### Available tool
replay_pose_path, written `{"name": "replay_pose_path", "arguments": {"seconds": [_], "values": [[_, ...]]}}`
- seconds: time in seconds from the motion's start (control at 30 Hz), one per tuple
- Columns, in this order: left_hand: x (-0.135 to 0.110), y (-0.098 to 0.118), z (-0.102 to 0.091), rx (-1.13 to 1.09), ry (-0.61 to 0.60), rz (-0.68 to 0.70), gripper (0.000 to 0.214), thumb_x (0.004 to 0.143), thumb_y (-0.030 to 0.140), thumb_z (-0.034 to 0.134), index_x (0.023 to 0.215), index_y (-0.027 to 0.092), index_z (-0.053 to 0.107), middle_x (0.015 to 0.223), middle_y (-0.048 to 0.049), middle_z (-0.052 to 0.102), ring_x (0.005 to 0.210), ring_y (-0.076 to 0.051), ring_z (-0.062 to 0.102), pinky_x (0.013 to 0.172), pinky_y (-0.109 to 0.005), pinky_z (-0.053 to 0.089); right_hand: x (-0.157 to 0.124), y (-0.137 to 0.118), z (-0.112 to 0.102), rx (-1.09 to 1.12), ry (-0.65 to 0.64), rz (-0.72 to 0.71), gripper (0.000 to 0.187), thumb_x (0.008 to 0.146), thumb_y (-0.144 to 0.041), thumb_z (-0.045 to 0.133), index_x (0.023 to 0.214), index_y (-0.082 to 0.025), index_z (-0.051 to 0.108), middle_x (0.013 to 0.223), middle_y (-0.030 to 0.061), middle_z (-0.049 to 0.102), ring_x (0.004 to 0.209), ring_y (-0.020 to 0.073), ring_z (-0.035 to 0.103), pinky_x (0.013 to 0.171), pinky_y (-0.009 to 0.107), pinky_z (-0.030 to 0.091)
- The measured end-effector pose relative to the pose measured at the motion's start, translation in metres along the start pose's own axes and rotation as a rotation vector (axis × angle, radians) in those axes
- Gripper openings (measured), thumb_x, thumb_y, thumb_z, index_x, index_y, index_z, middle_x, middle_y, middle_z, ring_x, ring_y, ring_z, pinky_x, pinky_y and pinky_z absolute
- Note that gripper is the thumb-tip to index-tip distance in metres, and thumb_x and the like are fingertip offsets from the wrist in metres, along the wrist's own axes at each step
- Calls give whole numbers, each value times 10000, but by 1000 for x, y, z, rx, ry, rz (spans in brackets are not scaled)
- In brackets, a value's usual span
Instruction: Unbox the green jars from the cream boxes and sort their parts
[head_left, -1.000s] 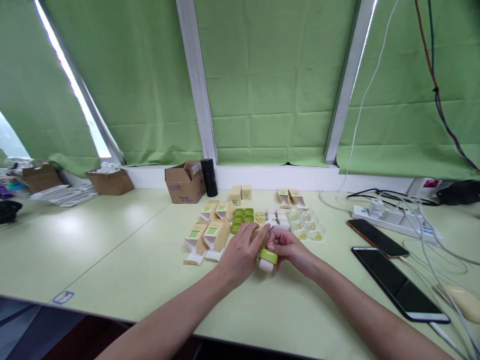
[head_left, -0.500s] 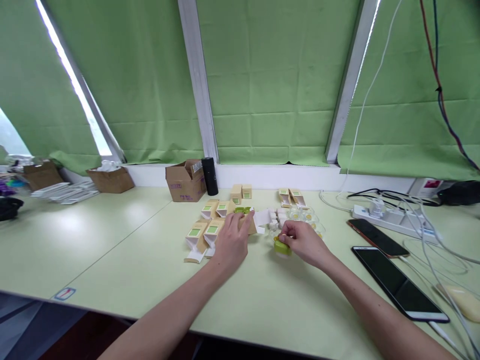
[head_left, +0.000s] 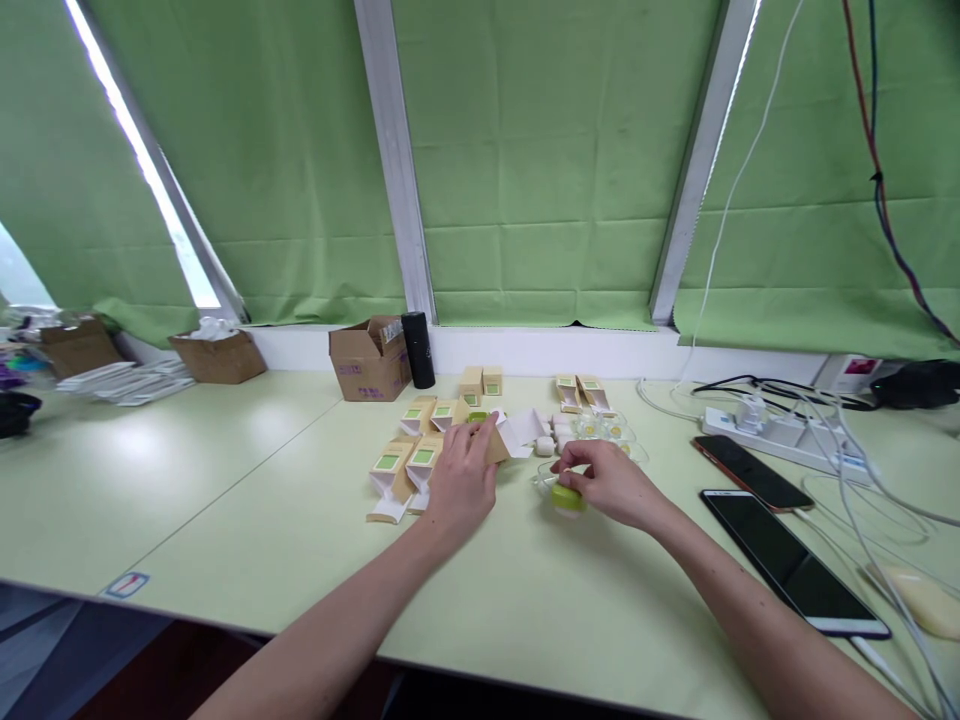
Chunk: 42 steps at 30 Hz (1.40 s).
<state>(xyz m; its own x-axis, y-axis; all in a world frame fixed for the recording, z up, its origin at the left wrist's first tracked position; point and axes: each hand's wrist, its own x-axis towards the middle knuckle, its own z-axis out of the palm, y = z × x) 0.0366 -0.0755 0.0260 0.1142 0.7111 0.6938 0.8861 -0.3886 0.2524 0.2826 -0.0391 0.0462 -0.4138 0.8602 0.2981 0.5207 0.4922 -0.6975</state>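
Observation:
My left hand [head_left: 465,468] is closed on a small kraft carton [head_left: 498,446], whose white inner flap [head_left: 525,430] stands open to the right. In my right hand [head_left: 606,482] a small green piece [head_left: 568,498] with a pale underside is pinched just above the table; its exact kind is unclear. A clear plastic piece [head_left: 546,478] shows by those fingertips. Left of my left hand stand several kraft boxes [head_left: 390,475] with green labels and open white flaps. Beyond my right hand lie small white pieces [head_left: 545,446] and clear plastic shells [head_left: 611,428] with yellow centres.
Two phones [head_left: 795,560], a white power strip [head_left: 787,440] and tangled cables lie on the right. More kraft boxes [head_left: 585,393] stand toward the back. A cardboard box [head_left: 370,362] and a black cylinder [head_left: 418,350] are at the wall. Envelopes [head_left: 131,383] lie far left.
The white flap of the carton in my left hand has swung further out to the right. My right hand keeps the green piece nearly in place, turned slightly.

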Motion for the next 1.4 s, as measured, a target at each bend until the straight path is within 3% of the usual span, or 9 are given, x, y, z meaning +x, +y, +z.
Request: {"name": "replay_pose_path", "arguments": {"seconds": [0.13, 0.27, 0.53, 0.67, 0.87, 0.97, 1.17, 1.27, 1.4], "values": [[1, -1, 0, -127, 32, -102, 732, 907, 158, 603, 1577, 298, 344, 1356, -114, 556, 1284, -306, 491, 1108, -531, 438, 7, 2, -4, 237, 66, -50, 164, 891, -353, 613, 919, -235, 724, 972, 54, 776, 792, 209, 714, 701, 321, 526], [2, 1, 0, -264, 37, -185, 723, 922, 198, 612, 1581, 320, 342, 1419, -103, 546, 1343, -297, 479, 1139, -534, 408, 10, 7, 1, 288, 124, -118, 199, 929, -364, 574, 969, -230, 716, 1056, 71, 776, 979, 233, 710, 870, 377, 539], [4, -1, 4, -485, 33, -261, 648, 964, 317, 599, 1573, 286, 381, 1532, -109, 515, 1355, -282, 530, 1068, -448, 488, 10, 13, 11, 233, 65, -134, 198, 948, -331, 534, 961, -223, 699, 1080, 66, 781, 952, 210, 709, 843, 344, 519], [5, 0, 5, -720, -8, -339, 668, 971, 425, 606, 1574, 267, 364, 1516, -114, 528, 1296, -263, 581, 1027, -404, 520, 11, 16, 13, 208, 36, -143, 202, 952, -311, 519, 961, -221, 699, 1090, 66, 777, 960, 212, 708, 857, 346, 508], [7, 1, 6, -1171, -23, -472, 765, 883, 511, 718, 1504, 227, 371, 1271, -120, 685, 1182, -276, 658, 1004, -415, 529, 10, 20, 15, 160, 6, -147, 222, 959, -276, 496, 996, -225, 709, 1024, 47, 770, 939, 207, 698, 846, 338, 494], [7, -1, 7, -1289, -29, -538, 699, 844, 501, 768, 1398, 221, 447, 1150, -90, 724, 1127, -265, 679, 1005, -407, 523, 10, 21, 17, 133, 10, -151, 232, 957, -260, 485, 1001, -222, 709, 1005, 45, 765, 907, 203, 691, 807, 327, 489], [7, -1, 12, -1521, -33, -630, 565, 796, 386, 835, 1249, 217, 542, 1145, -66, 729, 1131, -236, 675, 992, -356, 524, 10, 28, 21, 32, -7, -118, 187, 937, -281, 526, 971, -253, 707, 965, 34, 776, 837, 207, 692, 740, 317, 487], [8, 1, 12, -1616, -47, -679, 469, 827, 317, 799, 1225, 202, 580, 1205, -82, 715, 1119, -240, 683, 947, -364, 564, 8, 27, 23, 0, 2, -88, 179, 913, -310, 580, 1024, -275, 716, 1001, 33, 777, 895, 232, 697, 792, 351, 505], [10, 9, 5, -1668, -137, -727, 310, 893, 279, 712, 1170, 174, 618, 1216, -112, 709, 1078, -270, 707, 839, -387, 614, 7, 16, 21, 99, 116, -96, 253, 926, -371, 585, 1124, -275, 710, 1168, 53, 752, 1071, 264, 668, 920, 408, 494]]}}
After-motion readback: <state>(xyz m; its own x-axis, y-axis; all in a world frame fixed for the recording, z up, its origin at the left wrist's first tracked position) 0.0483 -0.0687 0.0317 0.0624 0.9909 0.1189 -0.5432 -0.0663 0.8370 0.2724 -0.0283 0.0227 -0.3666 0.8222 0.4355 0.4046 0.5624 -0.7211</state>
